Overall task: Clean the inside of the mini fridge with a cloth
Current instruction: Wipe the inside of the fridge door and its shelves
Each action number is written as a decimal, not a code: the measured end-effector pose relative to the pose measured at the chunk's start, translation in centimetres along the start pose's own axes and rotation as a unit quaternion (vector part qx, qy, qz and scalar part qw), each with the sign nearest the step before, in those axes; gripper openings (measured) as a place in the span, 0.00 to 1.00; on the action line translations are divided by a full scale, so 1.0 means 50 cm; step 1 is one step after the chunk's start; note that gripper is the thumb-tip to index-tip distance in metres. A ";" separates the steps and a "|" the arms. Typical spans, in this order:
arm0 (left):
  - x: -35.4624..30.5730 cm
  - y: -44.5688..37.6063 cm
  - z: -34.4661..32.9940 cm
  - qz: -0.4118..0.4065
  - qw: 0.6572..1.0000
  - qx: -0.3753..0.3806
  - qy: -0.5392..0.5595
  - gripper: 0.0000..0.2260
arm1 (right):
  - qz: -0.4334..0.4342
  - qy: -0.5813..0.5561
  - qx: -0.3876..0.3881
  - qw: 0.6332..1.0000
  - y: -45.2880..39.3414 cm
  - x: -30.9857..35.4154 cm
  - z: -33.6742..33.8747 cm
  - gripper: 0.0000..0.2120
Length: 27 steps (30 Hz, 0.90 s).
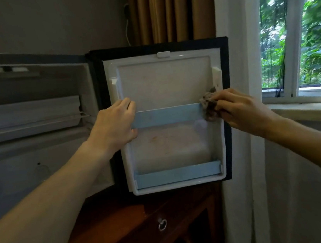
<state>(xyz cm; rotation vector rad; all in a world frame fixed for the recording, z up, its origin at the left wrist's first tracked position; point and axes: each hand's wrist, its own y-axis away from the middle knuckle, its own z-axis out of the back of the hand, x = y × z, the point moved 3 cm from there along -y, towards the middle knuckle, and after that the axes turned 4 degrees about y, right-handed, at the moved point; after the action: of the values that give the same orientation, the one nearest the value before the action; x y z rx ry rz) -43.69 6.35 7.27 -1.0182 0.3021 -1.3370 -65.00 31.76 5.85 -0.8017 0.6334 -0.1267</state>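
At left of frame, mini fridge [34, 120] cavity open. Centre: door [163, 84] swung wide, your left hand [115, 124] gripping left end of upper blue rail [167, 115]. Right of centre: your right hand [240, 107] holds cloth [209, 106] bunched, pressed against rail's right end. Far right: window [296, 30].

fridge cavity [33, 116] left | open door [164, 80] centre | window [296, 34] right

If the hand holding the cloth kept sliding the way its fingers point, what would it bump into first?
The right hand points left along the upper blue shelf rail. It would probably meet the left hand gripping the rail's other end.
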 end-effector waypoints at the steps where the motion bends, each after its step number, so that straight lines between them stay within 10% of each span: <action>1: 0.000 0.000 0.001 0.001 1.000 0.001 0.002 0.16 | 0.006 0.013 0.009 1.000 0.005 -0.005 0.004 0.11; 14: 0.000 0.006 -0.005 0.000 0.999 -0.031 0.013 0.18 | 0.051 -0.087 -0.133 0.986 -0.207 0.247 -0.055 0.08; 27: 0.009 0.005 -0.006 0.014 1.000 -0.009 0.021 0.17 | -0.014 0.000 -0.020 1.000 -0.010 0.024 0.004 0.10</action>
<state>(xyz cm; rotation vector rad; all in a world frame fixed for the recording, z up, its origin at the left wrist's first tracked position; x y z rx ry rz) -43.63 5.79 7.08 -0.9993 0.3596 -1.3346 -63.84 31.12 5.74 -0.8492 0.6262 -0.1403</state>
